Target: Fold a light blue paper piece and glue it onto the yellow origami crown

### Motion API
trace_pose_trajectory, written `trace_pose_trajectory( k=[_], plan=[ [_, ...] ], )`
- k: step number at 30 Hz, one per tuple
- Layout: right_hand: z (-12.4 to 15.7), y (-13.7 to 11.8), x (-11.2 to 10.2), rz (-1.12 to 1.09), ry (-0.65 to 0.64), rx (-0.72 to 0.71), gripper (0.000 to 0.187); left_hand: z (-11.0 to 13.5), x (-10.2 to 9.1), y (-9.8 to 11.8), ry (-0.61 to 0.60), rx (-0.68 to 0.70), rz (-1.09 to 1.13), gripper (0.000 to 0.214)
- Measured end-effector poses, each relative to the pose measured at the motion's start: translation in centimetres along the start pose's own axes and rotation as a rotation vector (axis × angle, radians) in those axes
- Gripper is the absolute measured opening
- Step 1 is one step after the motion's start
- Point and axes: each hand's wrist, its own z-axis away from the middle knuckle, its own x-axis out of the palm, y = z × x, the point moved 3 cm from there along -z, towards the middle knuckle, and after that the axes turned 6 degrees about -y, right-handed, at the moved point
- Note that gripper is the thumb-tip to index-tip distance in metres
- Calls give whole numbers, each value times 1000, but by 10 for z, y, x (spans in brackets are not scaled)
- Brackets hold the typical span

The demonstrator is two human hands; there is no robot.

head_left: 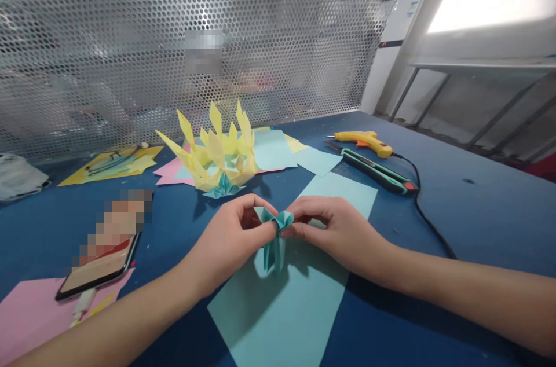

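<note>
A folded teal paper piece [274, 251] with flared, petal-like tips is held upright between my two hands. My left hand [234, 234] pinches it from the left, the thumb lying across its front. From the right, the thumb and fingers of my right hand [330, 228] pinch one of its tips. Below both hands lies a long light-blue paper sheet [299, 303]. Just beyond my left hand stands a yellow folded-paper crown [217, 150] with tall points, and a teal paper flower [225, 186] sits against its front.
A phone [102, 263] with a cable lies at left on pink paper [30, 309]. At right are a yellow glue gun [365, 140] with a black cord and a green utility knife [377, 172]. Yellow sheets [91, 169] lie at the back left, before a perforated metal screen [152, 48].
</note>
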Motion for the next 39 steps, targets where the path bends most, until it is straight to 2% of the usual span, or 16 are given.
trace_pose_trajectory(
  k=[8,15,18,22,25,27,30,33,39],
  plan=[
    [0,-2,0,22,-34,-84,18,7,-11,19,16,89,-340,7],
    [3,-7,3,88,-127,-172,19,6,-15,26,-77,107,-478,12],
    [4,-8,4,108,-149,-220,19,10,-14,29,-73,154,-502,5],
    [4,-8,3,74,-112,-232,17,20,-13,35,35,282,-542,8],
    [3,-9,1,38,-34,-213,16,29,-12,43,192,572,-741,18],
    [4,-10,-1,30,27,-218,12,35,-8,48,294,792,-914,15],
    [6,-12,-2,51,119,-222,9,38,-3,48,390,979,-1064,12],
    [8,-13,-4,74,200,-223,10,39,1,46,469,1058,-1161,12],
    [10,-9,-4,-11,238,-214,11,36,5,37,518,1047,-1196,8]
  ],
)
